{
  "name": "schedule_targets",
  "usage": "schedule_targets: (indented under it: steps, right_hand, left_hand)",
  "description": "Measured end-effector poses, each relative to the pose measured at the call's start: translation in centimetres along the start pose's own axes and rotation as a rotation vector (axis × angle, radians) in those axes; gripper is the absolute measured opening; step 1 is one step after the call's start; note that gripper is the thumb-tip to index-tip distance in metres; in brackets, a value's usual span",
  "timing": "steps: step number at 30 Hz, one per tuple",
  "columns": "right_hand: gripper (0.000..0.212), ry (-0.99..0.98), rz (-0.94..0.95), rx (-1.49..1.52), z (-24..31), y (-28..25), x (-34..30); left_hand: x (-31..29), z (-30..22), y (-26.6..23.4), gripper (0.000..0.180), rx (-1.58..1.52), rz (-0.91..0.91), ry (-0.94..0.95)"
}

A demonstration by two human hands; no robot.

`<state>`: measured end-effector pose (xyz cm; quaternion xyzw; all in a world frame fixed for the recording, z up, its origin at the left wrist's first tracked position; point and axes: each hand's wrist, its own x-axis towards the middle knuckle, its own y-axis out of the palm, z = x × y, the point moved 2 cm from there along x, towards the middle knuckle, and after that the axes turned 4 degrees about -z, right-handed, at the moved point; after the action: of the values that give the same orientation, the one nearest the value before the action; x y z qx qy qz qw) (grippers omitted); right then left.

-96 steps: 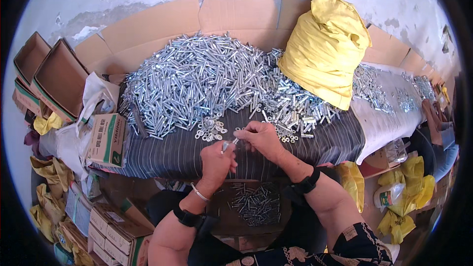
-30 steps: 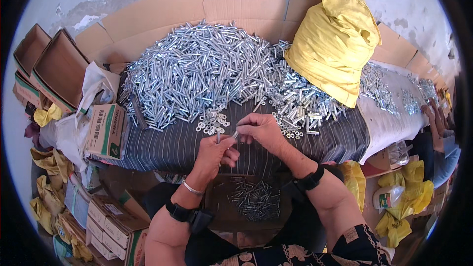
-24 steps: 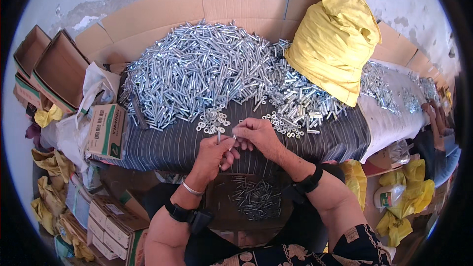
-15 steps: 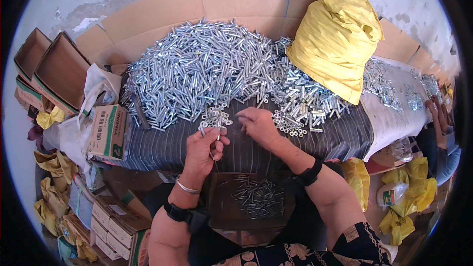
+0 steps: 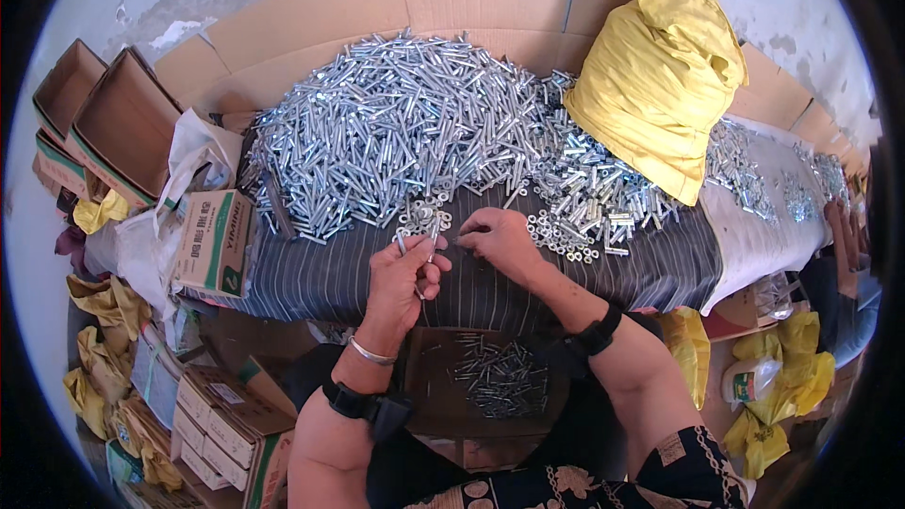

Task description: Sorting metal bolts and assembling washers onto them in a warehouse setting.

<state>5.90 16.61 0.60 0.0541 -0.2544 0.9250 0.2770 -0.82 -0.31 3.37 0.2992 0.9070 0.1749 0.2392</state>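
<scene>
At frame centre, the left hand [image 5: 396,277] pinched metal bolts [image 5: 434,243] near loose washers [image 5: 411,221]; the grip of the right hand [image 5: 497,238] could not be determined. A slackened pinch might have spilled bolts among the washers.

On my head feed, the left hand [image 5: 401,275], at the centre of the frame, grips slim silver bolts [image 5: 434,243] between thumb and fingers. Just right of it I see the right hand [image 5: 504,239], fingertips pinched together over the dark striped cloth [image 5: 471,294]; I can't make out whether they hold anything. Loose washers [image 5: 411,222] lie right above the left hand, and nuts [image 5: 571,247] beside the right. A broad heap of bolts [image 5: 396,132] fills the upper middle, with a yellow sack [image 5: 655,85] at upper right. Open cardboard boxes [image 5: 127,132] lean at upper left, and darker bolts [image 5: 500,377] lie at lower centre.
</scene>
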Motion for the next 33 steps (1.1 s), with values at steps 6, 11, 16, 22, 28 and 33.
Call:
schedule_targets:
  steps: [6,11,16,22,28,33]
  right_hand:
    - [0.008,0.255,-0.093,0.172,-0.1,-4.7,0.3]
    - [0.009,0.109,-0.048,-0.048,-0.5,-3.5,-0.1]
    - [0.009,-0.013,-0.109,-0.239,-1.3,-3.0,0.3]
    - [0.012,-0.058,-0.126,-0.429,-2.0,-2.8,0.4]
    - [0.011,-0.193,-0.054,-0.55,-2.2,-2.3,0.5]
    - [0.012,-0.179,-0.089,-0.47,-2.1,-3.0,0.2]
  left_hand:
    - [-0.1,0.3,0.4,0.018,0.026,0.002,-0.033]
    - [0.3,1.2,0.8,0.018,0.037,-0.007,-0.074]
    - [0.5,1.4,0.9,0.017,0.05,-0.014,-0.09]
    - [0.4,1.3,1.4,0.016,0.061,-0.019,-0.093]
    - [0.6,1.6,1.4,0.016,0.074,-0.015,-0.097]
    - [0.9,2.2,1.5,0.016,0.096,-0.01,-0.132]
